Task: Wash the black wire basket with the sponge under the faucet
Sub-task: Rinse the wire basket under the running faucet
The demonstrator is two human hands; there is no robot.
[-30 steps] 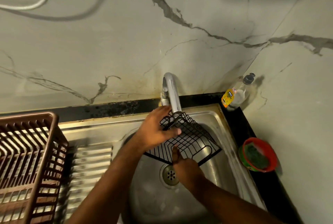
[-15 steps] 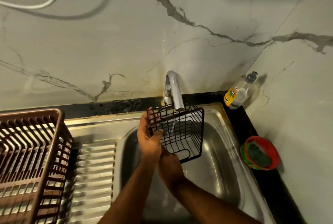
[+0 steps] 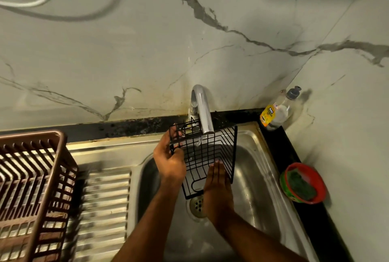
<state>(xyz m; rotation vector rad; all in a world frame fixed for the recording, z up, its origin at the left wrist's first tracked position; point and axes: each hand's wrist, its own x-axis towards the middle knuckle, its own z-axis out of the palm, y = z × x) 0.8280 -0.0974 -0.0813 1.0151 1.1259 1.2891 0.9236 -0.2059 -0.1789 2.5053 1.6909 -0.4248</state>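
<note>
My left hand (image 3: pixel 170 162) grips the black wire basket (image 3: pixel 207 156) under the running faucet (image 3: pixel 202 110); my right hand (image 3: pixel 217 186), fingers straight, presses its underside.

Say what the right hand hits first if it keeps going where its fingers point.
The right hand lies flat, fingers pointing up-frame against the black wire basket. It would meet the basket's wires first; behind them, probably the faucet, though depth is unclear.

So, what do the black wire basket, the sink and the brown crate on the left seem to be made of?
Black wire basket: probably metal wire with a black coating; thin, stiff rods. Sink: looks like stainless steel; silver, reflective. Brown slatted crate: likely moulded plastic; thick uniform slats.
</note>
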